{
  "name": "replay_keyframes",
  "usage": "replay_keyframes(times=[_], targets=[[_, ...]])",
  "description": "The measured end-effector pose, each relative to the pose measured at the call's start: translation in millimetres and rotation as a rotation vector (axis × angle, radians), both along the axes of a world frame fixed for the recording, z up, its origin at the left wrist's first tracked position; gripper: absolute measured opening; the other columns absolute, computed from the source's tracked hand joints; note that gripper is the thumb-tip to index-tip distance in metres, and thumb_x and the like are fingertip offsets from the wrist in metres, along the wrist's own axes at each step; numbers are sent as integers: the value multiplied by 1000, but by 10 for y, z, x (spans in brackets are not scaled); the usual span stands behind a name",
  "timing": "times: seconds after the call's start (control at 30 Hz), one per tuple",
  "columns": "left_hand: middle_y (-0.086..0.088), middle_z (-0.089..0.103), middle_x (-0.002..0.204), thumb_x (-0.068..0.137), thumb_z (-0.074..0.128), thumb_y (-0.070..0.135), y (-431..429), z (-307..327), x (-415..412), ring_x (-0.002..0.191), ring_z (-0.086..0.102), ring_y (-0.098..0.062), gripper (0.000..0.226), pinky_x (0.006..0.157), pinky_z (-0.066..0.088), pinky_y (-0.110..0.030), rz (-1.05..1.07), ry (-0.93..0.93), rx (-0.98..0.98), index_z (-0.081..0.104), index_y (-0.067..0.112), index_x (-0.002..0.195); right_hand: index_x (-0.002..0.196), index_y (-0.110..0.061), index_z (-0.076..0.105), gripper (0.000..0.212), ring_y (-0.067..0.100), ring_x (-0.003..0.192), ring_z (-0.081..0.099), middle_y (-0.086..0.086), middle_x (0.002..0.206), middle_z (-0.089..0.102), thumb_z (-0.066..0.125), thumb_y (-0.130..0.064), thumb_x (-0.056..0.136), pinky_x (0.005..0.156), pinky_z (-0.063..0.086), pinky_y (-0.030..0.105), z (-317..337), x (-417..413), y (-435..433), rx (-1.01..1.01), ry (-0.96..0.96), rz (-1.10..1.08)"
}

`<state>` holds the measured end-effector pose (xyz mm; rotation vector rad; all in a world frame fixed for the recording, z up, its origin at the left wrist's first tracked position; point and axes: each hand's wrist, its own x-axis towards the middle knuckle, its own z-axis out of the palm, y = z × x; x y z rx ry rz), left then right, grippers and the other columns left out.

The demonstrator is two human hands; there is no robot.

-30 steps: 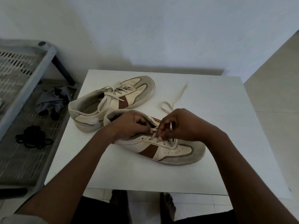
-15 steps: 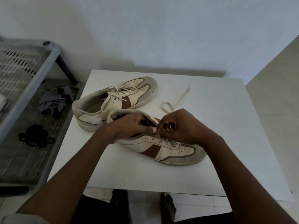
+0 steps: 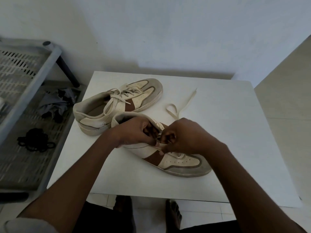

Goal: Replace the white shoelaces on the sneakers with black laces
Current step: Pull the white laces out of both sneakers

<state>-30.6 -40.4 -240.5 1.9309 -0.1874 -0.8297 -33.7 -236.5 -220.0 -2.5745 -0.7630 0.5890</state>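
head, fingers (image 3: 165, 139) pinch lace (image 3: 189, 100), sneaker (image 3: 178, 161) mid table (image 3: 235, 135)

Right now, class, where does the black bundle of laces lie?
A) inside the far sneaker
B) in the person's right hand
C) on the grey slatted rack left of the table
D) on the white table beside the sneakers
C: the black laces lie coiled on the grey rack, left of the white table.

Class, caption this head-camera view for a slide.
Left hand grips near sneaker, right hand pinches its white lace; far sneaker is laced; black laces lie on the rack.
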Motion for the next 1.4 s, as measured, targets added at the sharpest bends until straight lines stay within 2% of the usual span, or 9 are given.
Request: replay_keyframes(times=[0.23,0.33,0.43,0.6,0.87,0.97,1.1,1.27,1.4], targets=[[2,74,96,75,78,7,28,5,8,94,67,-10,29,89,50,-24,8,21,-3,70,13,102,64,-5,58,22,7,54,42,-5,54,50,74,-2,78,57,36,17,8,198,-532,526,348,-232],[-2,74,96,76,78,7,15,-10,7,97,67,-17,25,91,49,-28,13,7,14,70,10,99,84,-16,70,7,3,57,49,2,68,61,75,-14,80,65,41,26,-37,203,-654,433,282,-276],[-3,73,99,77,77,7,-10,-6,17,98,66,-16,27,86,50,-21,-1,7,28,69,9,103,117,-37,59,57,-7,61,50,-12,89,58,84,-41,66,63,36,20,-50,101,-329,235,108,-213],[-2,74,99,78,75,6,0,15,7,97,68,-13,27,89,53,-26,-45,-1,-4,70,11,104,101,-37,64,46,4,86,50,-19,96,53,83,-51,62,68,39,27,39,-3,33,99,-149,-91],[-4,73,104,80,71,-2,-1,-6,21,101,67,-14,33,91,51,-25,-43,28,-31,67,9,110,104,-33,71,34,12,85,57,-11,104,56,78,-46,73,66,43,26,-106,-124,34,14,-241,-27],[-5,73,106,80,71,-2,9,-8,24,104,66,-15,33,95,50,-28,-58,37,-36,66,7,111,89,-24,75,18,16,76,59,-8,94,62,77,-37,77,59,38,25,-183,-127,3,159,-294,-32],[-3,73,104,79,73,3,13,-15,30,101,67,-14,32,94,50,-29,-45,30,-8,67,10,109,83,-15,69,11,18,82,56,-5,88,62,74,-24,80,70,48,39,-162,-62,-107,529,-138,-185],[-7,73,105,80,72,1,0,-10,25,103,67,-18,31,97,50,-33,-35,36,-17,67,8,110,104,-29,70,39,12,88,60,-10,97,63,84,-36,67,75,52,38,-180,-112,-88,372,-7,-60],[-4,72,106,79,74,4,8,4,21,104,66,-16,34,99,49,-35,-64,41,-16,66,10,112,86,-24,75,17,12,75,61,-9,84,67,81,-34,74,64,51,38,-233,-115,-3,370,-161,-46]])
